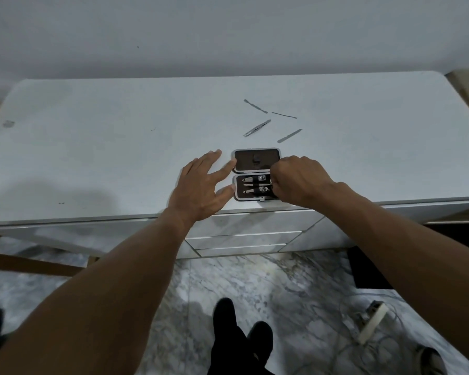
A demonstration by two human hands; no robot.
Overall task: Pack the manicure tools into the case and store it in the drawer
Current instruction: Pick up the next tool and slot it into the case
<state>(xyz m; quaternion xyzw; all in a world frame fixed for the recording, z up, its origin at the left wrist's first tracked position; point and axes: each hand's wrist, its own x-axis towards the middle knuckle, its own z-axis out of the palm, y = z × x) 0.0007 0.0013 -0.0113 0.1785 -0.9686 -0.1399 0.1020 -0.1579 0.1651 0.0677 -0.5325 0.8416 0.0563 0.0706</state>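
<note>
A small black manicure case [244, 161] with a silver rim lies open near the front edge of the white dresser top [119, 147]. Its near half holds two nail clippers [255, 185] under elastic straps. My left hand [201, 188] rests spread against the case's left side, fingertips touching its rim. My right hand [298, 180] is curled over the case's right end, fingers pinched down inside; what they hold is hidden. Behind the case lie loose tools: tweezers [256, 128], a nail file [289, 135], a thin pick [284, 115] and a cuticle pusher [255, 106].
Drawer fronts [244, 236] sit closed below the dresser's front edge, under my hands. The marble floor [228, 280] below holds a white power strip [371, 323] with tangled cables at the right. My dark-clad legs [238, 342] stand in front of the dresser.
</note>
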